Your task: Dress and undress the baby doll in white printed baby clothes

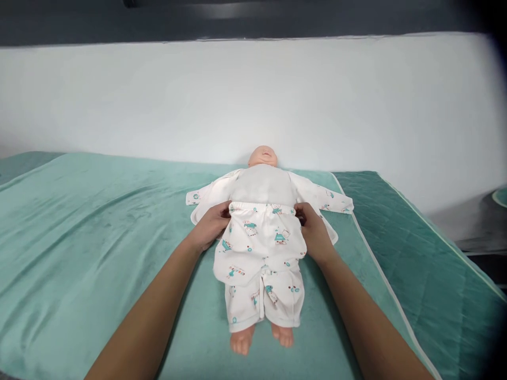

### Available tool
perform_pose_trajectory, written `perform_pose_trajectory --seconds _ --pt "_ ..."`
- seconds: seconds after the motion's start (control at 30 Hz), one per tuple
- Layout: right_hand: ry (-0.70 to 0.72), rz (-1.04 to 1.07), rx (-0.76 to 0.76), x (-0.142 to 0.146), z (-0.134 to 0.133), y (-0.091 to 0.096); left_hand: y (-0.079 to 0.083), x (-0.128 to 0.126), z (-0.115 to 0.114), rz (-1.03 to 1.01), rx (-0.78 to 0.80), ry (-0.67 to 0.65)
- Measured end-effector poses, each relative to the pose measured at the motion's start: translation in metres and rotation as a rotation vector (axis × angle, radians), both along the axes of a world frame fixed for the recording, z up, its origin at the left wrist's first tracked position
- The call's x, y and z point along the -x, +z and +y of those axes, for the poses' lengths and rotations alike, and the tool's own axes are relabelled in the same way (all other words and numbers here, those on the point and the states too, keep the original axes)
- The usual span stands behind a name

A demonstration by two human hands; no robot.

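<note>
A baby doll lies on its back on a green blanket, head towards the wall and bare feet towards me. It wears white printed trousers and an open white printed jacket spread under its arms, leaving the grey torso bare. My left hand grips the left side of the trousers' waistband. My right hand grips the right side. The fingers of both hands are curled on the fabric at the doll's waist.
A white wall rises just behind the doll's head. A darker green quilted mat lies under the blanket and shows at the right. A dark surface with a round rim sits at the far right.
</note>
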State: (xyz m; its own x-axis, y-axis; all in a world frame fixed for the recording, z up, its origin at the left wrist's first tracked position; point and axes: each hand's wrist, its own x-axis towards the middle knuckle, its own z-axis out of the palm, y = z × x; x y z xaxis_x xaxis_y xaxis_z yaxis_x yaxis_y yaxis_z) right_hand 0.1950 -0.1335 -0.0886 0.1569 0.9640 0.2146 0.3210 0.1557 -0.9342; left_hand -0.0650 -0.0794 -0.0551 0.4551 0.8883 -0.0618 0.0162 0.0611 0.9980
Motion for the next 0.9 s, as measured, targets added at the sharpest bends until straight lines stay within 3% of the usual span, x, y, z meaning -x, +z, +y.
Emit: perform_pose_trajectory --seconds 0.2,0.43,0.67,0.77,0.83,0.9 --pt "-0.046 0.107 -0.049 0.008 -0.001 0.007 -0.004 0.000 0.001 -0.041 0.001 -0.007" --pt "-0.011 0.214 -0.070 0.009 0.002 0.009 -0.005 -0.002 0.003 0.031 -0.066 0.084" --pt "0.076 0.520 0.071 0.005 0.011 0.001 0.007 -0.011 -0.001 0.089 -0.080 0.241" --pt "0.098 0.573 0.080 0.005 0.012 0.000 0.006 -0.012 -0.001 0.085 -0.073 0.220" --pt "0.081 0.563 0.065 0.004 0.011 0.001 0.001 -0.011 0.000 0.098 -0.126 0.214" --pt "0.053 0.512 0.020 0.004 0.008 0.004 -0.005 -0.009 0.002 0.103 -0.224 0.302"
